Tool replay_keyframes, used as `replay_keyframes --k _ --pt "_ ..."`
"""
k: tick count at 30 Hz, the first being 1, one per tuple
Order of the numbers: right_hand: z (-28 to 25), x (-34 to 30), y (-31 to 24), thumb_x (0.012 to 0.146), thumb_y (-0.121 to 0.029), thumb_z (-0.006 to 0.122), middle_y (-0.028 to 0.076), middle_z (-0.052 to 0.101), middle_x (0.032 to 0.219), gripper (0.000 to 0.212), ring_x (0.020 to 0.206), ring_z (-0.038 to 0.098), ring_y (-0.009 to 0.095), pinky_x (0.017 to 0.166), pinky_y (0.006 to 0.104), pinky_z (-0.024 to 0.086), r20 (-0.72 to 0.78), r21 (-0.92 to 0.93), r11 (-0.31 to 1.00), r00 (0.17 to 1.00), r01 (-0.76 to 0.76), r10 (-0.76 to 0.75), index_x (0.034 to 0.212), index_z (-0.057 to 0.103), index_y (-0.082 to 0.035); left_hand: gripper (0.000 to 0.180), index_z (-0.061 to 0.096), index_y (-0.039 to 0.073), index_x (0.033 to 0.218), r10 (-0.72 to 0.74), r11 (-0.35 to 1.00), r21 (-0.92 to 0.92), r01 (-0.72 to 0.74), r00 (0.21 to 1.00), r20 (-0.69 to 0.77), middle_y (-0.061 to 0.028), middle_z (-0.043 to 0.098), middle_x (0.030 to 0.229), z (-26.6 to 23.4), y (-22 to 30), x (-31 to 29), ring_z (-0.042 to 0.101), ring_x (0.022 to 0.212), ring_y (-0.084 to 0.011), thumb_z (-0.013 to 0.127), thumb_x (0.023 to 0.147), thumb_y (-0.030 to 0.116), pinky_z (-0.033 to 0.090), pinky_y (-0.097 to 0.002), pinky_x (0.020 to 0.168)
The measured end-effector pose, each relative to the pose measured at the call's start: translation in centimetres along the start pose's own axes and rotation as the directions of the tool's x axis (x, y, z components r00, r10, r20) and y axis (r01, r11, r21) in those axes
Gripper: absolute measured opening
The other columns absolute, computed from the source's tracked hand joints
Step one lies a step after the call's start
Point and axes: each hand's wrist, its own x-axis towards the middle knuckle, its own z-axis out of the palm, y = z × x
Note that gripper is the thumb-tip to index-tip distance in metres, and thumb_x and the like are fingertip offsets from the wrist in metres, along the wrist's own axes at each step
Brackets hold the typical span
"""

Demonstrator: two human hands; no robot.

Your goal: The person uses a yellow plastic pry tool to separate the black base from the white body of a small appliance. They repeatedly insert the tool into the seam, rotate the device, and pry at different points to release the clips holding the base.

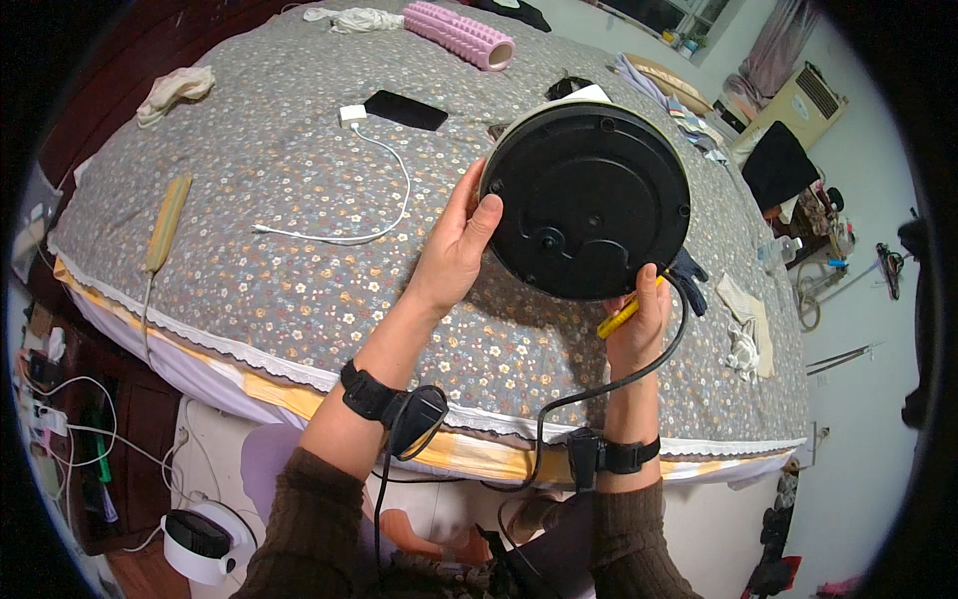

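Over bedding [309, 299], round black base [589, 190] held between left fingers [486, 213] and right fingers [648, 279], yellow object [617, 320] in latter

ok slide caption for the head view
Over a flowered bedspread, left hand holds a round black-faced object while right hand, at its rim, grips a yellow item.

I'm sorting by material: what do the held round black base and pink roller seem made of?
Round black base: probably hard plastic, mostly matte, judging by its moulded-looking rings and grooves. Pink roller: perhaps foam, given its dull, knobbly surface; rubber is possible.
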Motion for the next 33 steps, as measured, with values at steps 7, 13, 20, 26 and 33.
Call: replay_keyframes --k 7,13,20,26,33 --pt "-3.2 -0.4 0.6 0.09 -0.038 0.072 -0.004 0.05 0.074 0.042 0.056 0.047 0.007 0.053 0.0228 0.042 0.052 -0.104 0.993 0.997 -0.051 0.057 0.113 0.052 -0.01 0.076 0.032 0.0 0.151 0.012 0.99 0.139 -0.018 0.999 0.037 -0.0105 0.049 0.143 -0.6 -1.6 -0.9 0.044 0.132 -0.0186 0.055 0.099 0.05 0.034 -0.0315 0.111" --pt "-6.3 -1.1 0.2 0.077 -0.013 0.069 -0.003 0.054 0.079 0.038 0.061 0.048 0.008 0.056 0.0234 0.041 0.116 -0.2 0.962 0.97 -0.188 0.214 0.112 0.056 -0.008 0.07 0.039 0.004 0.144 -0.025 0.942 0.334 -0.038 0.983 0.182 -0.018 0.061 0.124 -0.8 -3.2 -1.8 0.063 0.109 -0.0285 0.069 0.093 0.041 0.048 -0.0387 0.096" --pt "-8.7 -1.2 -0.9 0.074 -0.008 0.074 -0.001 0.06 0.081 0.042 0.064 0.05 0.007 0.055 0.0235 0.04 0.077 -0.444 0.839 0.919 -0.316 0.386 0.112 0.057 -0.005 0.068 0.033 0.004 0.15 -0.107 0.834 0.551 -0.011 0.978 0.181 -0.018 0.058 0.132 0.1 -2.3 -2.8 0.058 0.121 -0.0246 0.067 0.094 0.021 0.046 -0.0368 0.103" --pt "-10.6 -1.9 -4.1 0.088 -0.004 0.068 0.0 0.067 0.092 0.036 0.069 0.055 0.006 0.059 0.0209 0.043 0.003 -0.461 0.828 0.933 -0.318 0.36 0.123 0.059 -0.003 0.072 0.037 0.008 0.148 -0.074 0.903 0.43 -0.014 0.98 0.187 -0.0185 0.06 0.13 -0.3 -2.2 -2.8 0.061 0.115 -0.0318 0.072 0.086 0.021 0.048 -0.0407 0.1" --pt "-8.9 0.0 -7.7 0.083 -0.021 0.079 0.007 0.067 0.114 0.054 0.083 0.058 0.011 0.074 0.0228 0.047 0.05 -0.592 0.789 0.985 0.164 -0.166 0.13 0.06 -0.005 0.098 0.04 0.007 0.147 0.076 0.797 0.574 -0.189 0.974 0.214 -0.0175 0.056 0.135 1.8 1.2 -0.6 0.055 0.125 -0.0321 0.086 0.07 0.043 0.044 -0.0435 0.106"
